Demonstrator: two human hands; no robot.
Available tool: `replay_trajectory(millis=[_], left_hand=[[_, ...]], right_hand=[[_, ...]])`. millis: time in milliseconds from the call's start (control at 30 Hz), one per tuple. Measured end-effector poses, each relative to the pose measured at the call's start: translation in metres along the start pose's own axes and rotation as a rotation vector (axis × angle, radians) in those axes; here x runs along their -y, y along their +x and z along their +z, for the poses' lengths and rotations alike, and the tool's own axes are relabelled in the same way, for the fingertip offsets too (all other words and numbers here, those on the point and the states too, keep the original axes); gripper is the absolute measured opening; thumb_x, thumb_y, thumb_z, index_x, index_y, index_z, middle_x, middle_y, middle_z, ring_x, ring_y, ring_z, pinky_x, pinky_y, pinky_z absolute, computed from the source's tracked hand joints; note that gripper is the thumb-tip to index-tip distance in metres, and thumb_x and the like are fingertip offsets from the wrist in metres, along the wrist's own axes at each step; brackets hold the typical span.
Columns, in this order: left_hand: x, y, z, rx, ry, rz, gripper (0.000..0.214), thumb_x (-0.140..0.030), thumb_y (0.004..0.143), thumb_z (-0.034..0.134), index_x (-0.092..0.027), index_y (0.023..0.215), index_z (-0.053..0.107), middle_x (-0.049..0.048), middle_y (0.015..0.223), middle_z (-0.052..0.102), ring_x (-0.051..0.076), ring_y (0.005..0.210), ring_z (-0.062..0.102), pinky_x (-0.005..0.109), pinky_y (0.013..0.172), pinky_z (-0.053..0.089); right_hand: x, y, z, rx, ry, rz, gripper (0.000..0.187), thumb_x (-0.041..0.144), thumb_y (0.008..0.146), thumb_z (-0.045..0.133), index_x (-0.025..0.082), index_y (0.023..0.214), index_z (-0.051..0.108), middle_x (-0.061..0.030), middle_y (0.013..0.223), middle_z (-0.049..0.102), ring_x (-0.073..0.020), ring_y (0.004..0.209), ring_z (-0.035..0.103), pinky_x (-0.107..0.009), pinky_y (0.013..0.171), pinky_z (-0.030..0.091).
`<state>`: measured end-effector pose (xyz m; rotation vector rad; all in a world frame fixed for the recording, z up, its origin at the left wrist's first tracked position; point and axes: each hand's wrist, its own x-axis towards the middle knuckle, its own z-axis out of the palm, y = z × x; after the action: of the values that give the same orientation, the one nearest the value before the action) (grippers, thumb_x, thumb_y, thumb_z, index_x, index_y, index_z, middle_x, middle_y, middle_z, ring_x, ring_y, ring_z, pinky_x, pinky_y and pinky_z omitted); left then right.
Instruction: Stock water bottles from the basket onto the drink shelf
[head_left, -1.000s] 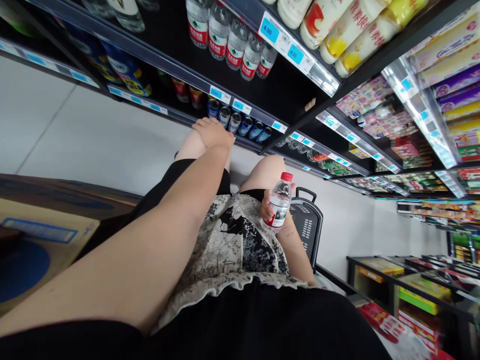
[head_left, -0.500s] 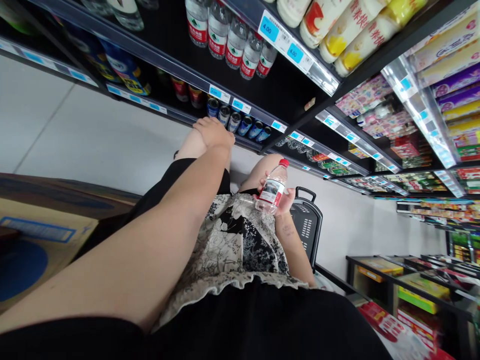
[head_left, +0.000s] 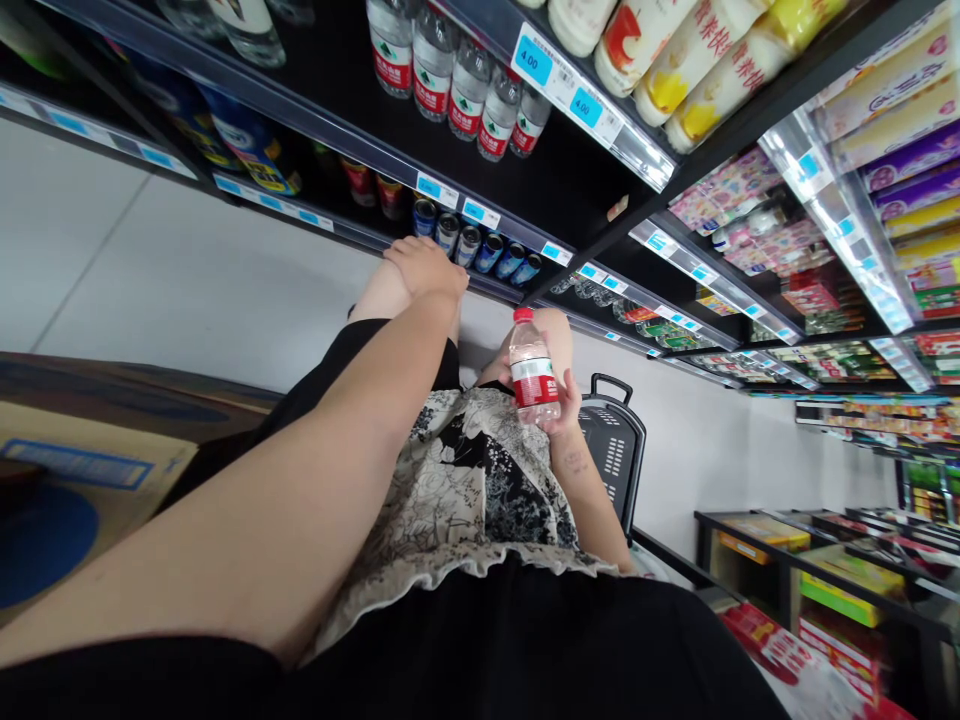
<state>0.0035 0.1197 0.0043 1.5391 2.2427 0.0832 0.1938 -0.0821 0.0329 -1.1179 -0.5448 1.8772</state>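
Note:
My right hand (head_left: 568, 405) is closed round a small clear water bottle (head_left: 534, 378) with a red cap and a red-and-white label. The bottle stands above my lap, leaning slightly left with its cap toward the shelves. Part of the fingers is hidden behind it. On my left knee lies my left hand (head_left: 421, 268), laid flat over the kneecap with nothing in it. Similar red-labelled water bottles (head_left: 466, 95) stand in a row on the shelf in front. Below them, near my left hand, is a row of drink cans (head_left: 489, 252).
A black shopping basket (head_left: 639, 450) with a handle is on the floor beside my right arm. Black shelving with price tags (head_left: 559, 85) runs along the front and right. A cardboard box (head_left: 169, 440) is close on the left. Low display racks (head_left: 787, 575) hold boxes at the right.
The bottle in my right hand has tipped from leaning right to leaning left, and its label has turned to show another side. My left hand stays on the knee.

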Motion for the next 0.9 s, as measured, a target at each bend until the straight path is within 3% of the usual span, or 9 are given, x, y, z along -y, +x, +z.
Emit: replay_trajectory(millis=[67,167,333,467,600,700,900], left_hand=[[0.000,0.001,0.001,-0.011,0.010,0.000,0.068,-0.044,0.092,0.050,0.000,0.144,0.043,0.0304,0.140,0.044,0.044,0.134,0.037,0.057,0.113,0.022],[0.000,0.001,0.001,-0.021,0.024,0.002,0.067,-0.043,0.092,0.051,0.000,0.143,0.045,0.0296,0.139,0.046,0.043,0.132,0.039,0.057,0.113,0.023],[0.000,-0.001,-0.001,0.013,-0.031,0.012,0.072,-0.046,0.094,0.046,0.001,0.148,0.038,0.0319,0.143,0.042,0.046,0.136,0.034,0.060,0.114,0.020],[-0.001,-0.003,-0.003,0.003,0.009,0.003,0.068,-0.043,0.093,0.048,-0.001,0.146,0.041,0.0294,0.142,0.044,0.043,0.134,0.037,0.057,0.113,0.022],[-0.001,-0.004,-0.003,0.001,0.010,0.005,0.066,-0.041,0.092,0.049,0.000,0.144,0.042,0.0301,0.141,0.044,0.044,0.134,0.037,0.057,0.114,0.022],[-0.001,-0.003,-0.002,0.023,-0.010,0.006,0.069,-0.042,0.093,0.047,0.001,0.147,0.038,0.0313,0.143,0.042,0.045,0.136,0.035,0.059,0.114,0.020],[-0.002,-0.003,-0.001,0.031,0.033,0.002,0.070,-0.042,0.094,0.042,-0.002,0.151,0.032,0.0294,0.146,0.042,0.044,0.139,0.034,0.062,0.114,0.021]], right_hand=[[0.000,0.000,0.006,-0.014,0.002,0.016,0.083,0.074,0.071,0.063,0.026,0.137,0.051,-0.0100,0.115,0.070,-0.0243,0.089,0.071,-0.037,0.066,0.060],[-0.004,0.002,0.010,-0.019,-0.028,0.037,0.075,0.063,0.066,0.070,0.023,0.128,0.058,-0.0101,0.113,0.072,-0.0281,0.099,0.071,-0.042,0.073,0.061],[-0.010,0.004,0.013,0.008,-0.055,-0.028,0.093,0.041,0.047,0.085,0.020,0.133,0.053,-0.0113,0.119,0.071,-0.0315,0.105,0.070,-0.047,0.081,0.060],[-0.011,0.004,0.013,-0.026,-0.014,-0.074,0.089,0.038,0.049,0.085,0.022,0.131,0.052,-0.0107,0.121,0.070,-0.0315,0.107,0.069,-0.046,0.083,0.060],[-0.013,0.004,0.013,-0.062,0.023,-0.065,0.069,0.045,0.057,0.081,0.021,0.117,0.057,-0.0115,0.114,0.071,-0.0324,0.109,0.069,-0.049,0.085,0.060],[-0.011,0.003,0.015,-0.071,0.071,-0.060,0.060,0.039,0.057,0.078,0.021,0.112,0.059,-0.0093,0.110,0.072,-0.0317,0.108,0.069,-0.051,0.088,0.059],[-0.009,0.004,0.015,-0.002,-0.032,-0.063,0.070,0.032,0.052,0.086,0.022,0.117,0.060,-0.0074,0.114,0.072,-0.0298,0.110,0.069,-0.045,0.092,0.059]])
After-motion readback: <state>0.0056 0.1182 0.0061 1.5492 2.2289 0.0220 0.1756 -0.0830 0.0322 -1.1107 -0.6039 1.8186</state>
